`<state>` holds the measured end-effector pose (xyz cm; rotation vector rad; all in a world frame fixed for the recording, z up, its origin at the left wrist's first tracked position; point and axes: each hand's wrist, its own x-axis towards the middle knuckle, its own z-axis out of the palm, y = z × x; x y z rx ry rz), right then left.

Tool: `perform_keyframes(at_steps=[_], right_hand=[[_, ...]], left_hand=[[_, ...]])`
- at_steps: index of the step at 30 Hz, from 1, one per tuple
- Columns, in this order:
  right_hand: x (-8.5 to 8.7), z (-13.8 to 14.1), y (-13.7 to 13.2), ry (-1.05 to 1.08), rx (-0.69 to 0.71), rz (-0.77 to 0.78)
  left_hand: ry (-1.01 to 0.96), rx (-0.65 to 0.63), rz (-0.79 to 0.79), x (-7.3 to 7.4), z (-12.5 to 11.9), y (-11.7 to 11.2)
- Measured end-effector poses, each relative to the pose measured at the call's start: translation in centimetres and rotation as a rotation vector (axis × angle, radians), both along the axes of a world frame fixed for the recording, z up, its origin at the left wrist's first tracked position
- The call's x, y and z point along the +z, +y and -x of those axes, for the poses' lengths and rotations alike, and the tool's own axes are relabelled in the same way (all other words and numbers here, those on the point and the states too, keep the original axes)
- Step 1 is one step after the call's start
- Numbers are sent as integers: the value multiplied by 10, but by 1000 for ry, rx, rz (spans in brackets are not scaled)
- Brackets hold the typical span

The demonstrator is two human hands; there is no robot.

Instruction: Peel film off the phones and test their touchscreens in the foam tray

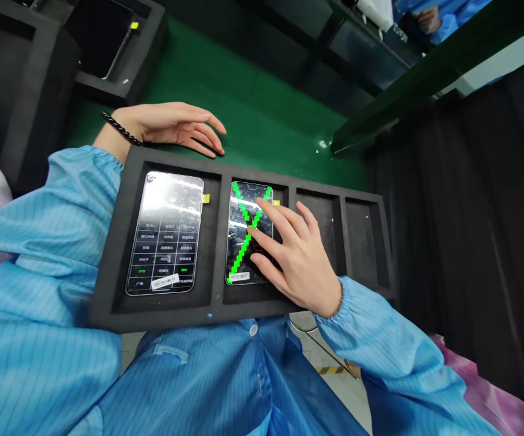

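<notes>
A black foam tray (153, 319) with several compartments lies before me, tilted down to the right. In its leftmost compartment rests a phone (167, 242) showing a grid menu, with a barcode label near its lower end. The second compartment holds another phone (239, 242), whose dark screen carries bright green blocky diagonal lines. Over this screen is my right hand (296, 257), fingers spread, a fingertip at or just above the glass near the crossing of the lines. My left hand (175, 124) lies behind the tray's far edge, fingers loosely extended, holding nothing.
More black foam trays (148, 54) stand at the upper left, one with a dark-screened device (101, 36) in it. The bench top is green (253, 103). Black cloth (448, 181) hangs at the right. A co-worker's hand (429, 20) shows at the upper right.
</notes>
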<state>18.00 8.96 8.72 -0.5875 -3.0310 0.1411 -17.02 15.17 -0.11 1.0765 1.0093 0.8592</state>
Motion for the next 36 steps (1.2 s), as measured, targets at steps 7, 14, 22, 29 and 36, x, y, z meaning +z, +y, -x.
perform_keyframes(at_steps=[7, 14, 22, 29, 36], right_hand=[[4, -44, -39, 54, -70, 70], [19, -64, -37, 197, -152, 82], [3, -30, 23, 197, -199, 4], [-13, -2, 40, 118, -153, -1], [-14, -2, 44, 141, -119, 23]], left_hand=[[5, 32, 42, 3, -1, -1], [16, 47, 47, 4, -2, -2], [10, 24, 29, 2, -2, 0], [-16, 49, 56, 3, -4, 0], [-75, 21, 23, -2, -1, 2]])
